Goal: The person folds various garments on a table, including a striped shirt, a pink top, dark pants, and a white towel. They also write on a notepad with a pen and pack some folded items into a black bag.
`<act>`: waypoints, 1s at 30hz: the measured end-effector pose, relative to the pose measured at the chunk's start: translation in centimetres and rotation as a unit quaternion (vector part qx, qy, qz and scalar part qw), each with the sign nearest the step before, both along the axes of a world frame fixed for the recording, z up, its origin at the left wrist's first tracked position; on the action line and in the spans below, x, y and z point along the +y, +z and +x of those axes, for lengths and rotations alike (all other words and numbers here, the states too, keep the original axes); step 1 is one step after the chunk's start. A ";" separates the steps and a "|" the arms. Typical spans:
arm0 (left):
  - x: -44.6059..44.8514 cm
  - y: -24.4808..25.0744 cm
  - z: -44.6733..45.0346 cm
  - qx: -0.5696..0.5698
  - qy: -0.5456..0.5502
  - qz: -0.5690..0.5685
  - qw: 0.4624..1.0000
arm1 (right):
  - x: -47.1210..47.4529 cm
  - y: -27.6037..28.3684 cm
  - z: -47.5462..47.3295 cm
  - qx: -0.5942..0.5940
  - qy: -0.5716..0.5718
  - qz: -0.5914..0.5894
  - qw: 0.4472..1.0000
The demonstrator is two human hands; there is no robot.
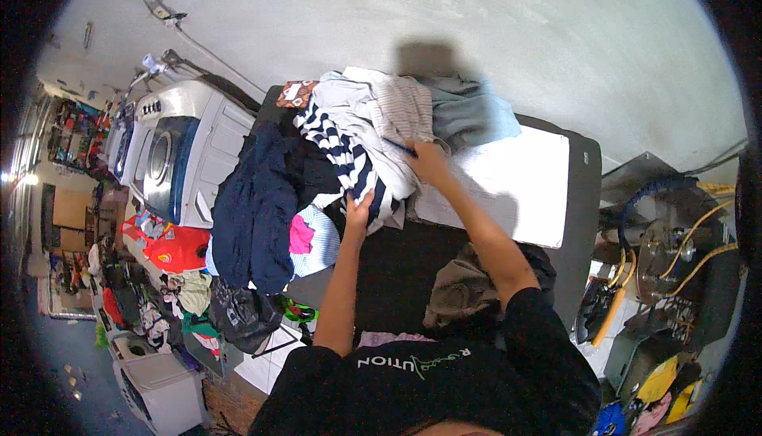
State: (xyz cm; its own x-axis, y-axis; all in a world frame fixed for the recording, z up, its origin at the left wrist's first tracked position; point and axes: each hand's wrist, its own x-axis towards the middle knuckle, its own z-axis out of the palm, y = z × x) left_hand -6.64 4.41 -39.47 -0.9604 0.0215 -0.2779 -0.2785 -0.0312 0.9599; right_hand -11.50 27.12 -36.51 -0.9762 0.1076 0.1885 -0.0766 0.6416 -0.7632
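Note:
Before me a heap of clothes lies on a dark padded table (393, 269). My left hand (359, 212) grips the lower end of a navy-and-white striped garment (339, 150). Farther up the heap, to the right, my right hand (425, 159) is closed on the edge of a pale garment (390, 132), by a dark strip or thin dark object that I cannot make out. A beige ribbed garment (405, 102) lies just above that hand. Grey-blue cloth (461, 108) is at the heap's right, next to a brightly lit white board or sheet (536, 180).
Dark navy clothes (256, 204) hang over the table's left side. A brown garment (458, 287) lies near my body. White washing machines (172, 156) stand at the left, with piles of clothes (178, 251) below. An iron (595, 305) is at the right.

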 end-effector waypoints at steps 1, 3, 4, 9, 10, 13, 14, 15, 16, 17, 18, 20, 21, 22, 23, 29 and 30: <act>-0.1 1.1 0.9 -0.044 0.026 -0.019 0.999 | 1.0 0.8 -1.2 0.048 -0.020 0.014 0.999; -3.5 -0.9 2.5 -0.071 0.040 0.002 0.997 | 3.1 6.2 -5.4 0.037 -0.022 -0.120 0.992; -3.7 -0.9 3.4 -0.074 0.047 -0.017 0.996 | 4.5 9.5 -6.4 0.028 -0.008 -0.111 0.993; -4.5 -3.4 5.6 -0.001 0.021 -0.236 0.971 | 3.7 10.8 -7.7 -0.041 0.036 0.105 0.993; -2.9 -1.8 5.3 -0.001 0.026 -0.223 0.975 | 2.8 6.9 -6.9 -0.065 0.009 0.159 0.985; -2.6 -2.8 5.2 -0.028 0.052 -0.274 0.960 | 0.2 0.1 -3.9 -0.065 0.076 0.168 0.981; -3.8 -5.1 4.0 0.031 0.004 -0.310 0.950 | 0.9 -2.9 -4.9 -0.053 0.085 0.153 0.983; -6.4 -7.9 3.3 0.082 -0.036 -0.348 0.933 | 1.3 -4.3 -5.3 -0.042 0.104 0.134 0.985; -6.1 -8.8 3.5 0.076 -0.037 -0.328 0.941 | 3.0 -3.0 -5.8 -0.072 0.119 0.054 0.989; -6.2 -9.2 4.3 0.065 -0.032 -0.312 0.947 | 4.5 0.1 -6.5 -0.106 0.137 -0.031 0.984; -6.2 -9.0 5.0 0.057 -0.030 -0.297 0.953 | 5.8 3.4 -6.8 -0.101 0.086 -0.084 0.988; -4.5 -6.5 3.8 0.040 -0.023 -0.262 0.964 | 11.5 6.8 -9.8 -0.091 -0.048 -0.132 0.986; -4.4 -5.7 4.4 0.019 -0.002 -0.248 0.969 | 11.5 10.4 -9.2 -0.037 -0.103 -0.288 0.951; -3.4 -3.4 4.3 0.009 0.007 -0.215 0.977 | 13.1 12.5 -9.0 0.014 -0.110 -0.348 0.931; -3.0 -2.1 4.4 0.000 0.018 -0.187 0.982 | 14.3 13.8 -8.8 0.045 -0.105 -0.394 0.912; -3.4 -3.6 4.7 0.011 0.067 -0.250 0.966 | 9.3 9.0 -5.8 0.158 -0.256 0.068 0.951; -3.8 -4.6 4.4 0.028 0.042 -0.257 0.965 | 7.8 6.5 -4.9 0.118 -0.215 0.150 0.958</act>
State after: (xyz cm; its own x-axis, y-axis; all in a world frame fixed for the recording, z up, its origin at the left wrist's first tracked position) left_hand -2.22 0.65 -44.04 -0.9665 -0.1836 -0.1791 -0.2431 0.4323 0.8684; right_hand -16.43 34.94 -29.98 -0.7798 0.3977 0.4835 0.0971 0.8398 -0.5341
